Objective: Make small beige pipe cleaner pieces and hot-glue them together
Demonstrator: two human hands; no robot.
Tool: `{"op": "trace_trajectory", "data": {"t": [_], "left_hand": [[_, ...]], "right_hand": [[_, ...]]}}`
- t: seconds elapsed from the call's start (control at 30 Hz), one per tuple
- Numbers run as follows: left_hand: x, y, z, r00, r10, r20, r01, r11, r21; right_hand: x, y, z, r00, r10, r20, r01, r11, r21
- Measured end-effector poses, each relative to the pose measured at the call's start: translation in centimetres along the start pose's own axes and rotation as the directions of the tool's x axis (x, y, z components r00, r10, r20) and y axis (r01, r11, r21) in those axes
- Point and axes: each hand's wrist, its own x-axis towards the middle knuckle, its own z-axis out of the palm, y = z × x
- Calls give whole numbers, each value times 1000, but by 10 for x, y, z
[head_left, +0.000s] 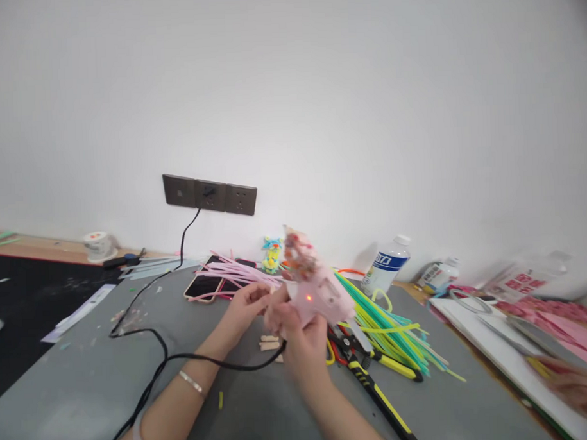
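Observation:
My right hand (302,341) is wrapped round the handle of a pale pink hot glue gun (331,299), which has a small lit orange-red light. The front of the glue gun is smeared with brownish and reddish residue and points up and away from me. Close by on the left, my left hand (252,303) has its fingers bent in a pinch; whatever they hold is hidden behind the right hand. A black cord (221,364) runs from the glue gun across my left forearm. Beneath the hands lie several short beige pieces (269,343) on the grey table mat (78,394).
Pink stems (235,271) lie over phones (202,288) on the left. Yellow-handled pliers (377,397) and green and yellow fuzzy stems (394,332) are on the right. A bottle (386,265) and a small colourful figure (271,254) stand by the wall. The cord reaches a socket (210,194).

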Motion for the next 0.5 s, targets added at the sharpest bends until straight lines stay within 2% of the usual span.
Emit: {"op": "trace_trajectory", "data": {"t": [0.07, 0.23, 0.37, 0.5], "left_hand": [[-1, 3, -4, 997, 73, -28, -76, 992, -106], [-4, 7, -9, 1000, -5, 6, 6, 955, -298], [-3, 8, -12, 999, -48, -17, 37, 917, -398], [-4, 14, -13, 999, -9, -36, -7, 904, -429]], "right_hand": [[-2, 6, -19, 1000, 10, -7, -9, 995, 96], [-7, 32, -52, 993, 106, 49, -115, 966, 231], [-9, 39, -65, 972, 183, 145, -222, 919, 325], [-10, 41, -71, 968, 226, 112, -252, 894, 370]]}}
